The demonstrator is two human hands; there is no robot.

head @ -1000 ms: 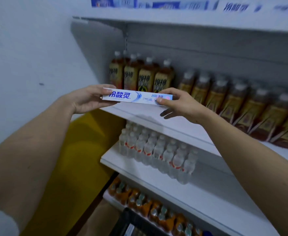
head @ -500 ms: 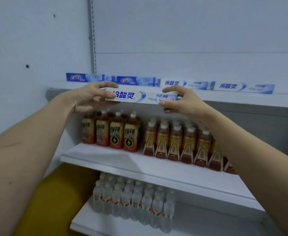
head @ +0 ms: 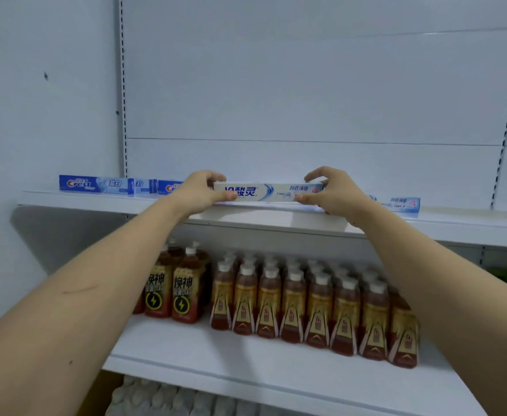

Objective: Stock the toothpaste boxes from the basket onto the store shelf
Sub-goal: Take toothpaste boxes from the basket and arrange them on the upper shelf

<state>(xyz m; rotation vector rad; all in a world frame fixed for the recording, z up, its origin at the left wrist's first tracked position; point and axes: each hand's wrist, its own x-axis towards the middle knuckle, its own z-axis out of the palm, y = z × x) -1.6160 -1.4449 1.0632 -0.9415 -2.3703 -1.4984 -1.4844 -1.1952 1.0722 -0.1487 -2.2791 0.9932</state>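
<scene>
A long white-and-blue toothpaste box (head: 268, 192) lies lengthwise just over the top shelf (head: 264, 219), above another box of the same kind whose edge shows underneath. My left hand (head: 199, 192) grips its left end and my right hand (head: 333, 190) pinches its right end. Blue Crest boxes (head: 93, 184) stand in a row on the shelf to the left. One more white-and-blue box (head: 403, 204) lies to the right, partly behind my right hand. The basket is out of view.
Brown drink bottles (head: 315, 307) fill the shelf below, with two taller energy-drink bottles (head: 171, 289) at their left. Clear water bottles (head: 168, 397) show on the lowest shelf. A white wall (head: 45, 115) closes the left side. The top shelf's right part (head: 471, 220) is bare.
Both hands have lifted the toothpaste box from the height of the drink shelf up to the top shelf, onto the row of boxes. My view has tilted upward with it.
</scene>
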